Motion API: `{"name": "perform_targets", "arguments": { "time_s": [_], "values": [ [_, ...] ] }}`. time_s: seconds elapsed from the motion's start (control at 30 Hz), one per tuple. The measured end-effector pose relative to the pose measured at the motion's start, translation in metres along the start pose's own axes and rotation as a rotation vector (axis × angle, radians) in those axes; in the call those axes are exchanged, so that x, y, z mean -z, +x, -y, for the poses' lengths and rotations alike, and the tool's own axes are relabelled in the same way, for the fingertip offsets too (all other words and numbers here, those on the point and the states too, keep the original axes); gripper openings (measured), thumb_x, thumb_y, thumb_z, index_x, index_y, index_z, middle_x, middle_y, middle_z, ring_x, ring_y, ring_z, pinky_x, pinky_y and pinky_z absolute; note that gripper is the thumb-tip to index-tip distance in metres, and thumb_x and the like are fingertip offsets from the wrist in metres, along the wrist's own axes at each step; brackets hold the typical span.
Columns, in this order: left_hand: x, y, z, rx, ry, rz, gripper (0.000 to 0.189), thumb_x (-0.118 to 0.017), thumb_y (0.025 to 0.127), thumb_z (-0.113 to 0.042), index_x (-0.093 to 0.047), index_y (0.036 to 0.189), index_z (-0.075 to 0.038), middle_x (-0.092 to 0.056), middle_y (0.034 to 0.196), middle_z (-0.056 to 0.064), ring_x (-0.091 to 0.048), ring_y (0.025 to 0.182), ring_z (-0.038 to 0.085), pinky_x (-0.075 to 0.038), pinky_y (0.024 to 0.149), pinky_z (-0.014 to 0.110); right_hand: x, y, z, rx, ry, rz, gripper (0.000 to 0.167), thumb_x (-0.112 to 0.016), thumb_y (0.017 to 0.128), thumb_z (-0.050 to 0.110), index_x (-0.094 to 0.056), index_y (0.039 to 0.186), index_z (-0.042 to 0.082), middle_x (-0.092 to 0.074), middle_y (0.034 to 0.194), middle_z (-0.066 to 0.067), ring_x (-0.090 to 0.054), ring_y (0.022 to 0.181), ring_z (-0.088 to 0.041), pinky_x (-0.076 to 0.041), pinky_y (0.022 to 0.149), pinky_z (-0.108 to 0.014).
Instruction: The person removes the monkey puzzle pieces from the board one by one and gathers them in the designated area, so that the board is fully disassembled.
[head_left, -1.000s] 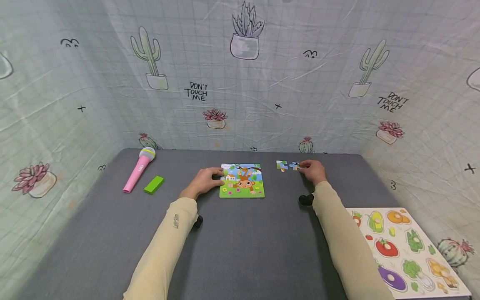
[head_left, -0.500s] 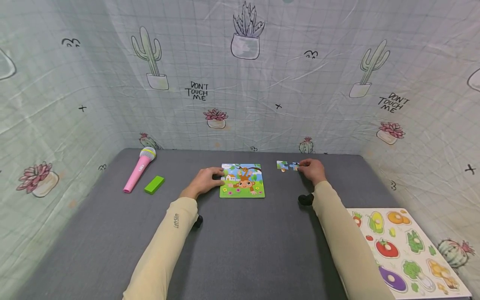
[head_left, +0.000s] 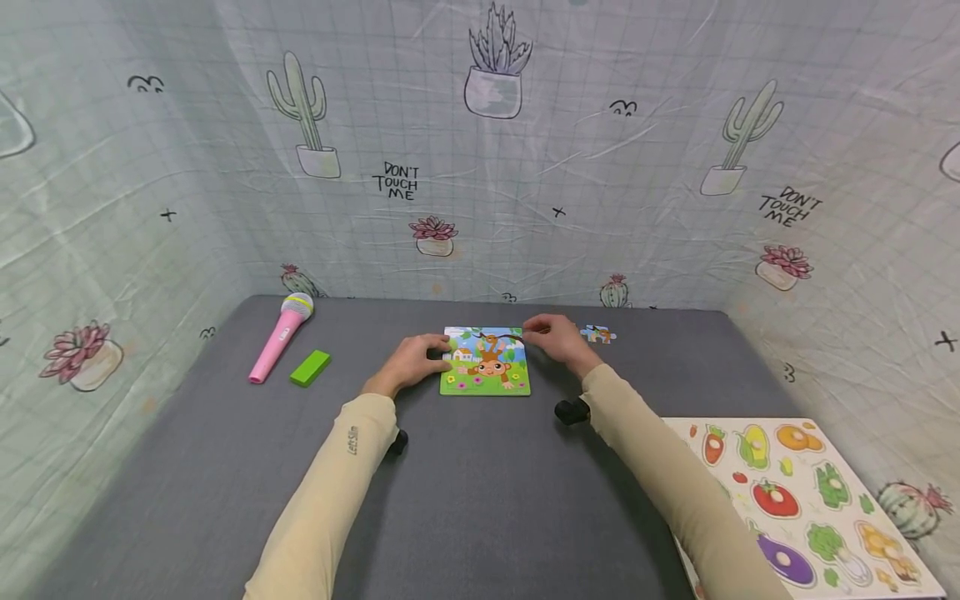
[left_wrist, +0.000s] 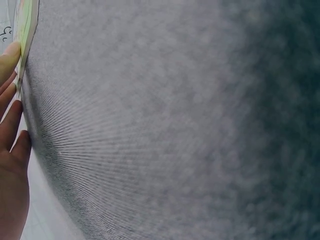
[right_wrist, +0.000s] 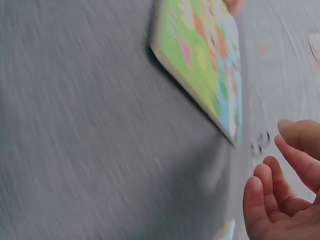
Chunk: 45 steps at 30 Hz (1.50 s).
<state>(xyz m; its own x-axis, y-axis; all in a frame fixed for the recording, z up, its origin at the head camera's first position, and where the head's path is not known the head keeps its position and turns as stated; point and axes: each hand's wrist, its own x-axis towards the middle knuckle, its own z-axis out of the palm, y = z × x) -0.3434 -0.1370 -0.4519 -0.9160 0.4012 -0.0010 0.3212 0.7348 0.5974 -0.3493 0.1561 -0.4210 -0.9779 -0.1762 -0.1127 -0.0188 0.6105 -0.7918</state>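
A square jigsaw puzzle (head_left: 487,367) with a monkey picture lies flat on the grey table. The thumb and fingertips of my left hand (head_left: 408,364) touch its left edge. In the left wrist view the puzzle (left_wrist: 27,30) shows edge-on beside those fingers. My right hand (head_left: 558,340) is close to the puzzle's upper right side, its fingers loosely bent. Nothing shows between the thumb and fingers of the right hand (right_wrist: 287,195) in the right wrist view. One loose puzzle piece (head_left: 598,334) lies to the right; the spot where another lay is hidden by the hand.
A pink toy microphone (head_left: 279,340) and a green block (head_left: 311,368) lie at the left. At the lower right lies a white vegetable puzzle board (head_left: 802,492), partly under the right forearm. A cloth with cactus prints (head_left: 495,167) hangs around the table (head_left: 480,500).
My right hand has moved left from the loose pieces to the monkey puzzle's right side, uncovering one piece. The left hand keeps its place at the left edge.
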Motion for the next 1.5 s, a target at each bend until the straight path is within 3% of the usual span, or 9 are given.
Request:
{"name": "perform_targets", "arguments": {
  "time_s": [0.2, 0.4, 0.63, 1.37, 1.5],
  "values": [
    [0.0, 0.0, 0.0, 0.009, 0.0, -0.001, 0.041, -0.073, 0.089, -0.022, -0.067, 0.125, -0.003, -0.051, 0.145, 0.01, -0.039, 0.138, 0.032, -0.031, 0.115, 0.048, -0.026, 0.002, 0.003, 0.002, 0.033, 0.041, 0.036, -0.06, 0.099, 0.017, -0.06, 0.132, 0.004, -0.056, 0.13, -0.016, -0.053, 0.118, -0.032, -0.049, 0.094, -0.045],
    [-0.002, 0.0, 0.001, 0.033, -0.026, 0.011, 0.043, -0.073, 0.089, -0.023, -0.066, 0.127, -0.004, -0.049, 0.147, 0.007, -0.037, 0.14, 0.031, -0.029, 0.116, 0.047, -0.036, 0.004, 0.0, -0.017, 0.044, 0.061, 0.034, -0.063, 0.097, 0.018, -0.064, 0.129, 0.008, -0.054, 0.135, -0.015, -0.052, 0.118, -0.032, -0.048, 0.094, -0.046],
    [-0.003, -0.001, 0.001, 0.058, -0.024, 0.012, 0.043, -0.073, 0.09, -0.024, -0.066, 0.128, -0.006, -0.049, 0.147, 0.007, -0.036, 0.14, 0.031, -0.029, 0.116, 0.048, -0.042, 0.005, 0.002, -0.001, 0.057, 0.087, 0.032, -0.066, 0.095, 0.017, -0.067, 0.126, 0.007, -0.051, 0.14, -0.017, -0.051, 0.121, -0.034, -0.049, 0.094, -0.045],
    [-0.002, -0.003, -0.004, 0.045, -0.014, 0.014, 0.044, -0.073, 0.089, -0.023, -0.065, 0.128, -0.005, -0.049, 0.147, 0.007, -0.036, 0.14, 0.031, -0.029, 0.116, 0.048, -0.047, 0.006, 0.006, -0.05, -0.01, 0.042, 0.028, -0.068, 0.093, 0.013, -0.07, 0.121, 0.009, -0.036, 0.149, -0.02, -0.04, 0.132, -0.035, -0.046, 0.101, -0.046],
    [-0.002, -0.003, -0.003, 0.027, 0.005, 0.009, 0.042, -0.073, 0.09, -0.022, -0.066, 0.127, -0.004, -0.05, 0.145, 0.009, -0.038, 0.139, 0.032, -0.03, 0.115, 0.048, -0.048, 0.007, 0.009, -0.065, 0.017, 0.049, 0.027, -0.069, 0.092, 0.012, -0.07, 0.118, 0.009, -0.025, 0.155, -0.021, -0.032, 0.138, -0.037, -0.044, 0.102, -0.048]
  ]
}}
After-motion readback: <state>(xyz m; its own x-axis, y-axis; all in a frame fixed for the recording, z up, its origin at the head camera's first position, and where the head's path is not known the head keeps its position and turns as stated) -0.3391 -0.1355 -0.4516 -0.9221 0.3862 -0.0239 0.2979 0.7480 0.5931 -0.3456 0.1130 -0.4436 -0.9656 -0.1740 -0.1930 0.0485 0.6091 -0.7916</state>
